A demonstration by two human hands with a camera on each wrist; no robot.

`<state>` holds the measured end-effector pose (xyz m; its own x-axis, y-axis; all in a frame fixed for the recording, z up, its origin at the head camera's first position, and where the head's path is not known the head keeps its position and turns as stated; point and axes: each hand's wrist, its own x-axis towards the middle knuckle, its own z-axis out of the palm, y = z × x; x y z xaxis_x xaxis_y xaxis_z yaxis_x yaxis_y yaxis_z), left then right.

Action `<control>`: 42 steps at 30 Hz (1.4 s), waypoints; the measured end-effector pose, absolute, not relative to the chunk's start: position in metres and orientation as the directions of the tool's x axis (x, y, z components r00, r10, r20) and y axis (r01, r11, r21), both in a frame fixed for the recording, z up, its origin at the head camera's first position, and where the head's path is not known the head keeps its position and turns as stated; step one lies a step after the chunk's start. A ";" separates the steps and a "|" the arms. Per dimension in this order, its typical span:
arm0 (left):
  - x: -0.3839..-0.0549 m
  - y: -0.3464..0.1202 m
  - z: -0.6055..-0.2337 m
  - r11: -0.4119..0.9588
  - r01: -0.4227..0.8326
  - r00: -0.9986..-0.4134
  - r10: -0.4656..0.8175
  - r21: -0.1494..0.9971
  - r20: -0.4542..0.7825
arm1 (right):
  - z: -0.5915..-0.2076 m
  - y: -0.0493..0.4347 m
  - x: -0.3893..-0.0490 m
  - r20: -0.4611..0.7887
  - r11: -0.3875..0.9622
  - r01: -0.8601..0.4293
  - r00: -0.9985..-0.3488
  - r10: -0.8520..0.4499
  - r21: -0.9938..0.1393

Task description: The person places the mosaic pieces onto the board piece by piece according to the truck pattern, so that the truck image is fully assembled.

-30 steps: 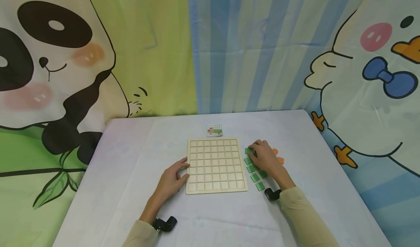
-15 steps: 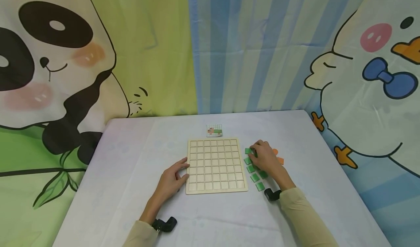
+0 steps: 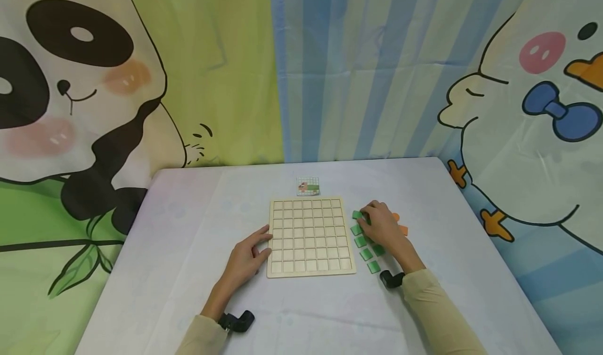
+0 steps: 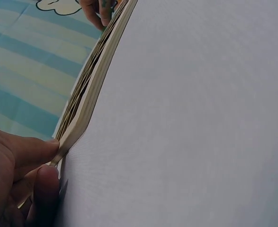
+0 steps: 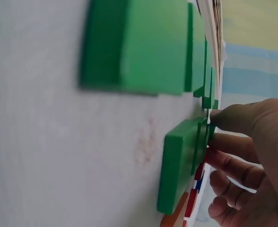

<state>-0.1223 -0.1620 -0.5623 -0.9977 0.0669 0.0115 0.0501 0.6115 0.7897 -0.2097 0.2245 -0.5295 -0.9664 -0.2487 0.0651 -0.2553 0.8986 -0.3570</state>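
Note:
A pale wooden grid board (image 3: 308, 276) lies on the white table with its squares bare. My left hand (image 3: 246, 255) rests at its left edge, thumb and fingers relaxed and spread along the rim; in the left wrist view the fingertips (image 4: 51, 149) touch the frame near a corner. To the right of the board my right hand (image 3: 380, 226) reaches down among square green tiles (image 3: 366, 254). In the right wrist view its thumb and index finger pinch a green tile (image 5: 211, 134), mostly hidden by the fingers.
A small picture card (image 3: 308, 186) with a gridded drawing lies behind the board. Orange pieces (image 3: 403, 230) show beyond the right hand, and red pieces (image 5: 191, 203) and a blue one (image 5: 200, 181) in the right wrist view. Printed curtains (image 3: 358, 72) hang behind the table.
My right hand has shifted very slightly to the right over the green tiles. The left hand stays at the board's edge.

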 end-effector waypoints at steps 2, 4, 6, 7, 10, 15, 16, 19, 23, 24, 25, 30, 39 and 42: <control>-0.122 -0.162 -0.562 0.611 0.056 -0.997 0.070 0.790 0.016 | -0.529 0.226 -0.210 0.075 0.894 -0.265 -0.964 -0.255 -0.361; -0.123 -0.162 -0.563 0.611 0.059 -0.997 0.073 0.789 0.018 | -0.529 0.226 -0.210 0.083 0.889 -0.272 -0.962 -0.260 -0.368; -0.123 -0.162 -0.563 0.609 0.062 -0.997 0.076 0.791 0.020 | -0.528 0.227 -0.209 0.091 0.884 -0.285 -0.958 -0.271 -0.371; -0.123 -0.162 -0.563 0.607 0.061 -0.997 0.077 0.792 0.018 | -0.528 0.228 -0.209 0.095 0.882 -0.294 -0.956 -0.278 -0.370; -0.123 -0.162 -0.564 0.605 0.053 -0.997 0.074 0.795 0.011 | -0.527 0.228 -0.208 0.104 0.874 -0.315 -0.949 -0.299 -0.369; -0.123 -0.162 -0.564 0.602 0.044 -0.998 0.068 0.798 0.004 | -0.523 0.226 -0.202 0.126 0.858 -0.347 -0.938 -0.323 -0.378; -0.123 -0.162 -0.563 0.601 0.043 -0.998 0.066 0.798 0.003 | -0.523 0.225 -0.201 0.131 0.856 -0.354 -0.935 -0.329 -0.377; -0.123 -0.162 -0.563 0.600 0.040 -0.998 0.064 0.799 0.002 | -0.521 0.222 -0.197 0.136 0.852 -0.364 -0.931 -0.338 -0.376; -0.123 -0.162 -0.563 0.600 0.033 -0.998 0.061 0.799 -0.005 | -0.519 0.218 -0.193 0.116 0.858 -0.363 -0.931 -0.345 -0.364; -0.123 -0.162 -0.563 0.599 0.032 -0.998 0.061 0.800 -0.006 | -0.518 0.217 -0.192 0.108 0.858 -0.360 -0.932 -0.345 -0.365; -0.123 -0.162 -0.563 0.598 0.031 -0.998 0.061 0.801 -0.007 | -0.518 0.216 -0.191 0.100 0.860 -0.358 -0.933 -0.346 -0.364; -0.124 -0.162 -0.563 0.589 0.036 -0.998 0.065 0.807 -0.003 | -0.516 0.211 -0.186 0.081 0.856 -0.362 -0.930 -0.359 -0.368; -0.124 -0.163 -0.564 0.588 0.031 -0.998 0.061 0.808 -0.006 | -0.519 0.202 -0.184 0.078 0.854 -0.404 -0.912 -0.402 -0.328; -0.123 -0.163 -0.565 0.581 0.031 -0.998 0.061 0.813 -0.006 | -0.520 0.200 -0.182 0.083 0.856 -0.408 -0.911 -0.404 -0.316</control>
<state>-0.1235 -0.1629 -0.5647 -0.9981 0.0608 -0.0058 0.0306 0.5808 0.8135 -0.1822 0.2001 -0.5198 -0.9111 -0.4038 0.0830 -0.4083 0.8562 -0.3165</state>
